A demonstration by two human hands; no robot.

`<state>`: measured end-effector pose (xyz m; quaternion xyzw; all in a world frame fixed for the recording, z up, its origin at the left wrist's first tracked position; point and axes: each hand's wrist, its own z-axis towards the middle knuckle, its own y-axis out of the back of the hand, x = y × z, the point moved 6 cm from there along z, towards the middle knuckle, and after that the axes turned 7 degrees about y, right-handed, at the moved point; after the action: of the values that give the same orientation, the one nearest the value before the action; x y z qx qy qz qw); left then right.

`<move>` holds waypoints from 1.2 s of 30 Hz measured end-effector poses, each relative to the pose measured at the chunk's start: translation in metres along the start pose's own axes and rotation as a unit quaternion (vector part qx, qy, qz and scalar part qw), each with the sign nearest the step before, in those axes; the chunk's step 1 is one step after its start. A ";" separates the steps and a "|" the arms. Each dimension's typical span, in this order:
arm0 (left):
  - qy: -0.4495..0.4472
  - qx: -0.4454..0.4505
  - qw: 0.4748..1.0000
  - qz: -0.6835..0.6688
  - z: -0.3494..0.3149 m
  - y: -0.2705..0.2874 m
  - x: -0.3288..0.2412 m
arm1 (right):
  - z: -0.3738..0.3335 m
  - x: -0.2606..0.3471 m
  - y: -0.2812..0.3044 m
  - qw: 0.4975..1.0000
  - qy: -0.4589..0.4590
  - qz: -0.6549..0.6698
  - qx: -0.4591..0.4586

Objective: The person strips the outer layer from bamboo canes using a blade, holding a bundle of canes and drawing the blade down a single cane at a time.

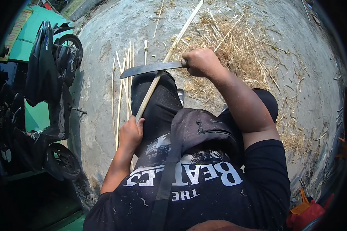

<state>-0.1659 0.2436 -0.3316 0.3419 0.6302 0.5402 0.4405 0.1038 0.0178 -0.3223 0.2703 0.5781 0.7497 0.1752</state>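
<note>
My left hand (130,134) is closed around the near end of a long, pale bamboo strip (150,89). The strip slants away to the upper right, passing over my left knee. In my right hand (201,62) is the wooden handle of a machete (149,69), gripped in a fist. Its broad grey blade points left and lies across the strip just past the knee. The blade and strip appear to touch, though how far the edge bites cannot be seen.
Several thin bamboo strips (120,101) lie on the concrete ground (98,86) to the left of my leg. Curly straw-coloured shavings (239,57) are heaped ahead on the right. A black motorbike (46,81) stands at the left. A dark bag (204,129) rests on my lap.
</note>
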 end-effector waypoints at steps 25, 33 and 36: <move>-0.022 0.012 0.999 -0.033 0.004 -0.002 -0.009 | -0.004 -0.031 0.006 0.995 -0.063 0.083 -0.011; -0.008 0.032 0.999 0.008 0.008 0.009 -0.013 | -0.021 -0.105 -0.004 0.947 -0.286 0.138 0.045; -0.004 0.049 0.999 -0.010 0.006 0.013 -0.011 | -0.018 -0.091 0.002 0.962 -0.232 0.142 0.028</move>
<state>-0.1569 0.2384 -0.3171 0.3592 0.6574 0.5027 0.4314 0.1657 -0.0489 -0.3424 0.5211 0.4983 0.6669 0.1882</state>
